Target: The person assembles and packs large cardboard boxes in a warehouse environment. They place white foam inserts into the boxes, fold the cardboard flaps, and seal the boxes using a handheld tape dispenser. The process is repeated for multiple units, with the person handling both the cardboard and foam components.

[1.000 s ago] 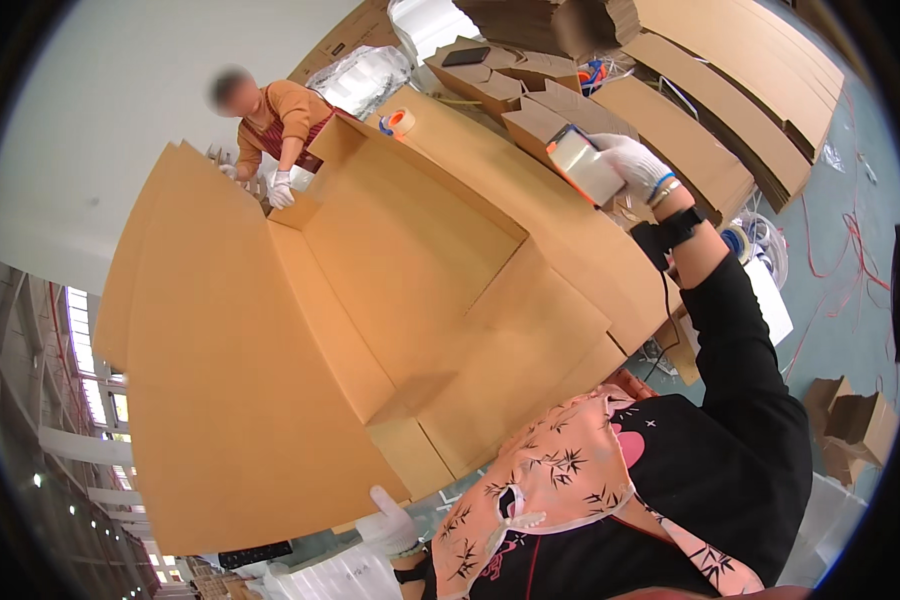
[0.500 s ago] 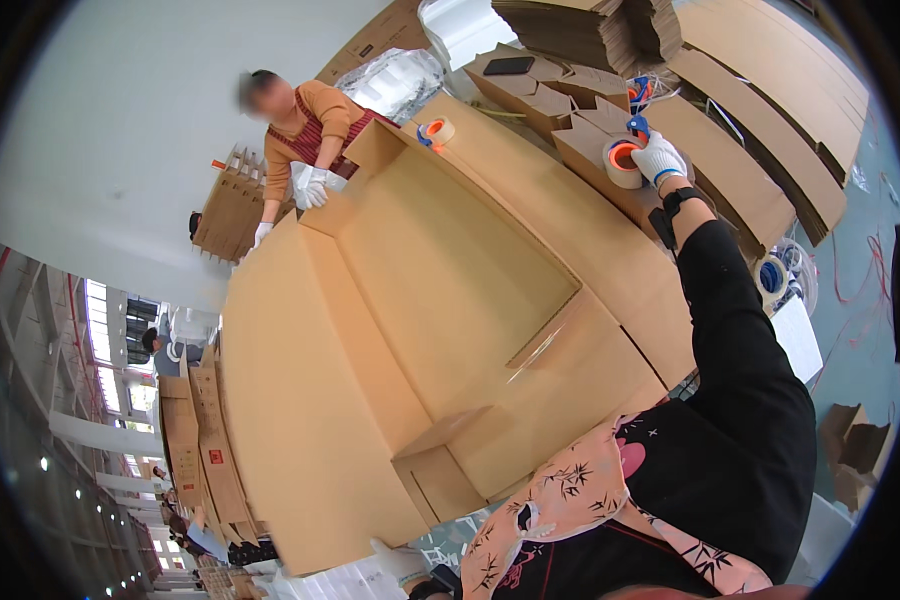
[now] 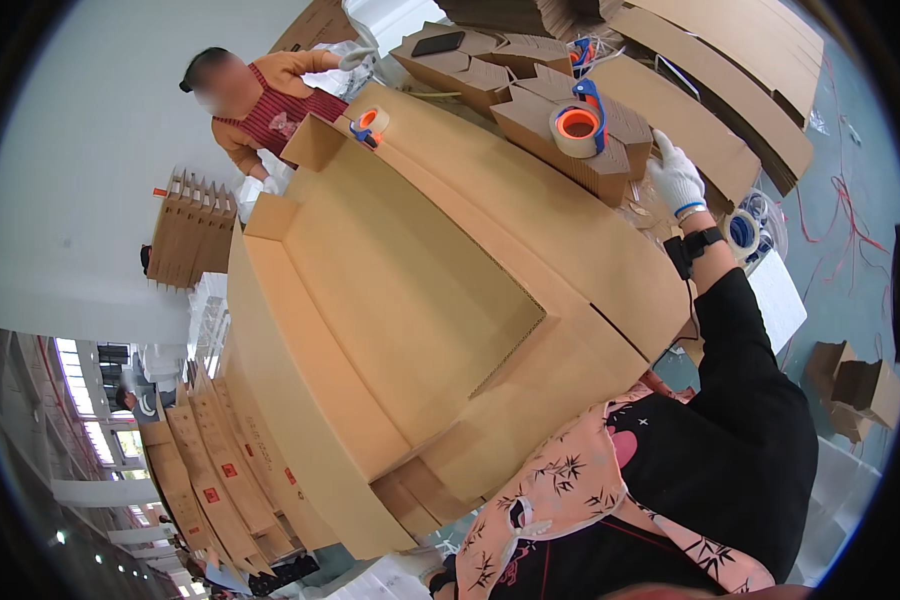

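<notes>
A large open cardboard box (image 3: 410,280) with raised side panels and flaps lies in front of me. My right hand (image 3: 676,178), in a white knit glove, is open and holds nothing. It is stretched out beside a stack of folded cardboard pieces (image 3: 535,118). On that stack sits a tape dispenser (image 3: 577,130) with a blue frame and an orange core, apart from my fingers. Low in the picture, my gloved left hand (image 3: 418,562) is at the near edge of the cardboard. Its fingers are mostly hidden.
A co-worker (image 3: 280,105) in a red apron and white gloves stands at the box's far end. Another tape dispenser (image 3: 368,124) lies beside the far wall. A phone (image 3: 438,43) rests on the cardboard stacks. Flat cartons (image 3: 220,470) lean at the left; tape rolls (image 3: 741,230) lie at right.
My right hand has let go of the tape dispenser, which now sits on the cardboard stack, and has drawn back from it. The co-worker has raised one hand off the box.
</notes>
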Available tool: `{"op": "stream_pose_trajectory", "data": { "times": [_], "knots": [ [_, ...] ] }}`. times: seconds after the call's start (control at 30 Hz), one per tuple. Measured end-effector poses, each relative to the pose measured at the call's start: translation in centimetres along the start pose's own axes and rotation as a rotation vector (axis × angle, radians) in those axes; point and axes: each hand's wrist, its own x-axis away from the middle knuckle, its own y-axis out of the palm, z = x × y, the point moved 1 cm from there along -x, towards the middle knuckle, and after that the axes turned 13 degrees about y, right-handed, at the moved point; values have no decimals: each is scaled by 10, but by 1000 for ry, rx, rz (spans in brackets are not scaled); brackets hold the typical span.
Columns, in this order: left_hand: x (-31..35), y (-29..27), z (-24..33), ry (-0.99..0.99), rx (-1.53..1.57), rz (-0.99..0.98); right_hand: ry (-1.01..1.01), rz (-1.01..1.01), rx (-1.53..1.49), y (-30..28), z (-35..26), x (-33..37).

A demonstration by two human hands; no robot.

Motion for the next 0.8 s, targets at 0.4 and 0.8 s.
{"op": "stream_pose_trajectory", "data": {
  "times": [0.4,0.8],
  "knots": [
    [56,12,-50,-238,-148,-120,-98,0,366,7,-13,5],
    [28,115,-63,-40,-103,-405,-254,89,-22,-71,-30,66]
  ]
}}
